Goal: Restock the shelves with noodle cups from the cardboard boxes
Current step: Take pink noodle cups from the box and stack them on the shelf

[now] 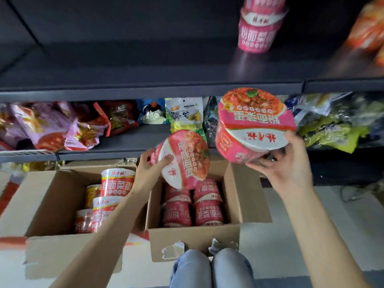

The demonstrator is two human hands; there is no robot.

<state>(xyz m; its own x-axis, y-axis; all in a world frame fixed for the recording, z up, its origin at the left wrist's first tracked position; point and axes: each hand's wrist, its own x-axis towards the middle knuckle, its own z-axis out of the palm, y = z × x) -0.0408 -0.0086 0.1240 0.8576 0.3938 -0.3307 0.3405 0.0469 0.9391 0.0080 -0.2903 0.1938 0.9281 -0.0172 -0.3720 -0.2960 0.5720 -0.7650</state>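
Note:
My right hand (284, 161) grips a pink noodle cup (252, 123) from below, lifted in front of the dark shelf's front edge (145, 90). My left hand (148, 165) holds a second pink noodle cup (185, 156), tilted on its side, just above the right cardboard box (193, 240). Several more pink cups (207, 210) lie inside that box. The left cardboard box (41, 196) holds several red noodle cups (116, 183). Two pink cups (257, 28) stand stacked on the upper shelf at the right.
Snack bags (185, 113) fill the lower shelf behind the cups. An orange packet (367, 32) sits at the upper shelf's far right. The upper shelf's left part (104, 48) is bare. My knees in jeans (209, 267) are at the bottom, on a pale floor.

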